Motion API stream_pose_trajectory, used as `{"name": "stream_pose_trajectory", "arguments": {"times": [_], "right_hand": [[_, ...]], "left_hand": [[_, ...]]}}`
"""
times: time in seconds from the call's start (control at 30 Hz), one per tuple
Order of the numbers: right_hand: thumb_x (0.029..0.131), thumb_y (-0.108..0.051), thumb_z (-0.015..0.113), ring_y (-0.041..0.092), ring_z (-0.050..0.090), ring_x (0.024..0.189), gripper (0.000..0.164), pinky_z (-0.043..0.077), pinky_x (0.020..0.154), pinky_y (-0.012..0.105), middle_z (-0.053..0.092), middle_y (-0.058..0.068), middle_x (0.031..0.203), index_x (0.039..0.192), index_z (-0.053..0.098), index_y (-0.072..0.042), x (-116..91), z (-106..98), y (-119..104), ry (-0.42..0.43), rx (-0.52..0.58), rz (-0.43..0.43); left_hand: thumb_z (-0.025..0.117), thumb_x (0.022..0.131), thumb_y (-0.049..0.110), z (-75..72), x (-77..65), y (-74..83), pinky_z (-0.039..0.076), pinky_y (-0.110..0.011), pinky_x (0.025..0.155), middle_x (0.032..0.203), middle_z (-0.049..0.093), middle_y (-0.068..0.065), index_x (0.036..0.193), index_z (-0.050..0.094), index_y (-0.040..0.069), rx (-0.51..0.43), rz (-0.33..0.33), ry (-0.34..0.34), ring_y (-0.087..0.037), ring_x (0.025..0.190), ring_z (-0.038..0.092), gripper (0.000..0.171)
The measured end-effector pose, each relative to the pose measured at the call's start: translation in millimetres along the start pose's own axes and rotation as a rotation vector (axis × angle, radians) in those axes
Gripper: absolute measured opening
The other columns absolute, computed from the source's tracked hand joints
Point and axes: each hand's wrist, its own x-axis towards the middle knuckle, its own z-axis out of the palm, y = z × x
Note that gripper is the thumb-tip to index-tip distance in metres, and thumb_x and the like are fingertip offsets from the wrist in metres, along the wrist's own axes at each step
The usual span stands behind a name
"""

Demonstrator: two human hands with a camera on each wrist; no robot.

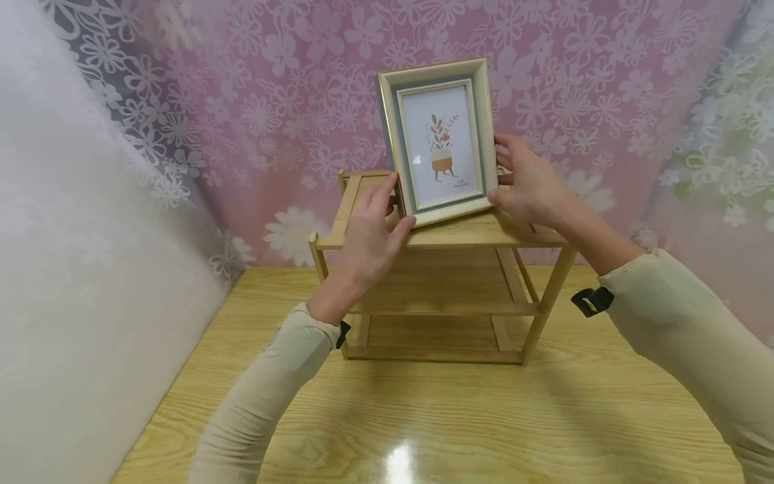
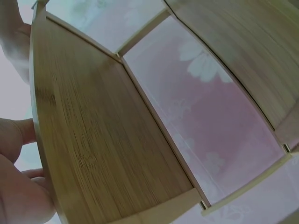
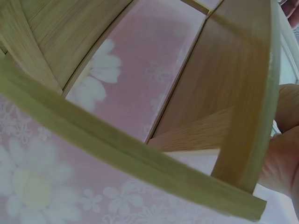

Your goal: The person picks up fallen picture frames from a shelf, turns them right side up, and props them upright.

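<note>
Evidently, left grip point(image 1: 373, 235): pinched on the lower left corner of the picture frame point(image 1: 443, 138).
Picture frame: held tilted at the top shelf point(image 1: 465, 232) of the wooden rack point(image 1: 447, 309); full contact cannot be told.
Right grip point(image 1: 532, 180): pinched on the frame's right edge.
Frame placing: apparently being done.
Next move: levelling and steadying seem called for before release.

Head view looks down; nearer wrist views share the rack point(image 1: 447, 281).

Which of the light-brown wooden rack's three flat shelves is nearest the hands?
The flat top shelf; the middle shelf and bottom shelf lie lower, farther away.
</note>
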Motion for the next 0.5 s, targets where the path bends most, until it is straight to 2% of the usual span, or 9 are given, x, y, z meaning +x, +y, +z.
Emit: {"name": "stream_pose_trajectory", "arguments": {"times": [0.13,0.37,0.5], "right_hand": [[0.091,0.011,0.053,0.044,0.042,0.136,0.089,0.044,0.104,0.051,0.021,0.022,0.161,0.16,0.001,-0.01,4,0,1,-0.004,0.01,0.01],[0.094,0.007,0.051,0.044,0.04,0.138,0.072,0.042,0.106,0.051,0.028,0.028,0.157,0.155,0.014,0.003,12,-1,6,-0.02,0.016,0.018],[0.095,0.008,0.05,0.044,0.041,0.137,0.067,0.042,0.106,0.05,0.033,0.03,0.154,0.153,0.018,0.005,16,0,9,-0.019,0.025,0.024]], "left_hand": [[0.071,0.09,0.004,5.2,-1.0,3.3,0.05,-0.028,0.098,0.134,0.051,-0.026,0.144,0.041,-0.01,0.05,0.035,0.036,-0.032,0.116,0.059,0.063],[0.073,0.09,0.008,14.1,-3.7,10.1,0.048,-0.032,0.102,0.133,0.053,-0.025,0.143,0.043,-0.009,0.113,0.054,0.082,-0.033,0.122,0.057,0.064],[0.073,0.09,0.009,19.1,-4.9,12.5,0.045,-0.032,0.105,0.133,0.052,-0.026,0.142,0.044,-0.009,0.126,0.073,0.104,-0.034,0.123,0.056,0.062]]}}
